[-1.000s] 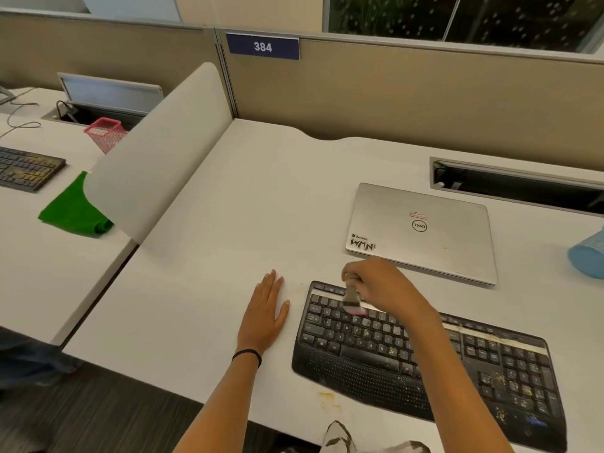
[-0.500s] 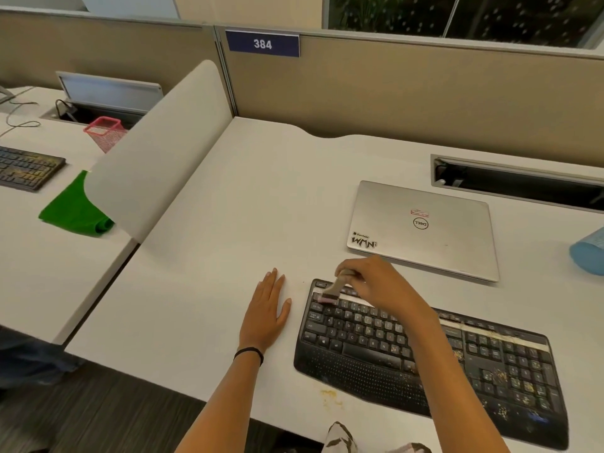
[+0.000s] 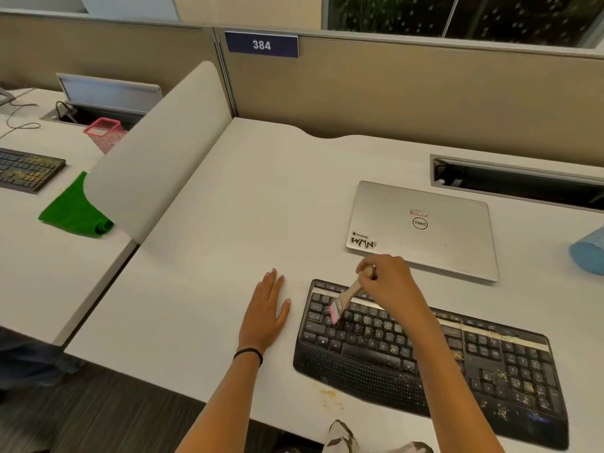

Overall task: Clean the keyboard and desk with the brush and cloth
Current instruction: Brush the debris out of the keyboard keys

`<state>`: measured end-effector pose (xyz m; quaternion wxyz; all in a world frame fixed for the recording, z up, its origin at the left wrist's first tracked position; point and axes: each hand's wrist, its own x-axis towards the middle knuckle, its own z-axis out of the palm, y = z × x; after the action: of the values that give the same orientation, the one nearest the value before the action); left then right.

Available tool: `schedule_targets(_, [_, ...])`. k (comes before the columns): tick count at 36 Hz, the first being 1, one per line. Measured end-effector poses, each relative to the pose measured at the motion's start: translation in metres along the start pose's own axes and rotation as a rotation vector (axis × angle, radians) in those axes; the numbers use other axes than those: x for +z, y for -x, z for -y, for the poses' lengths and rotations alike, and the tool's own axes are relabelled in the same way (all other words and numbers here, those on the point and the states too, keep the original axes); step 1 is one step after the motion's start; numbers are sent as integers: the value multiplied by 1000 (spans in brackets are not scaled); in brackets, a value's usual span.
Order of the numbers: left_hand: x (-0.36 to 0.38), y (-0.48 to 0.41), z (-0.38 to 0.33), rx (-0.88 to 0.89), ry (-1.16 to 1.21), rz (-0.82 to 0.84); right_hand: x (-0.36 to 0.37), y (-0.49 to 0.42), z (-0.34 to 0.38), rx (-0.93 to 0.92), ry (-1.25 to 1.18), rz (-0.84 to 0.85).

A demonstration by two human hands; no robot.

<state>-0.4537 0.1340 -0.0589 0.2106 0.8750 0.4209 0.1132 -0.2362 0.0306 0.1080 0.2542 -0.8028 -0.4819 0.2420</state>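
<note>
While our left hand [image 3: 264, 312] lies flat, fingers straight, on the desk [image 3: 261, 197] just left of the black keyboard [image 3: 441, 364], our right hand [image 3: 389, 282] pinches the brush [image 3: 346, 297] by its handle, pink bristles on the left-end keys; the green cloth [image 3: 73, 210] sits on the neighbouring desk [image 3: 39, 273]

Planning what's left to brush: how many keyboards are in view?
2. One black keyboard lies on the near desk under the brush; the other keyboard sits on the neighbouring desk, far left, cut off by the frame edge. More may be hidden.

Matt black plastic keyboard [image 3: 425, 354], wooden-handled brush [image 3: 348, 295], brushed-metal laptop [image 3: 425, 230].
</note>
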Motion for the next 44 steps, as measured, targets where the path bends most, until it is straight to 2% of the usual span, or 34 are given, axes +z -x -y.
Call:
schedule_targets(5, [1,1,1,1,2,-5,12,-4,0,45,-22,6])
schedule_targets(13, [1,1,1,3,5,-5,15,-16,-3,103,-195,-212])
schedule_targets(20, [2,0,2,0,-6,-5,11,-14,4,94,-122,-85])
schedule_targets(25, [3,0,2,1,-9,-8,12,-17,1,121,-149,-163])
schedule_targets(31, [3,0,2,3,-5,-8,10,-13,4,126,-176,-46])
schedule_targets(36, [3,0,3,8,-10,-8,16,-15,-5,119,-177,-147])
schedule_targets(41, [4,0,4,5,-6,-12,8,-16,-7,88,-156,-29])
schedule_targets(44, [4,0,3,6,-2,-8,4,-16,-12,72,-155,-99])
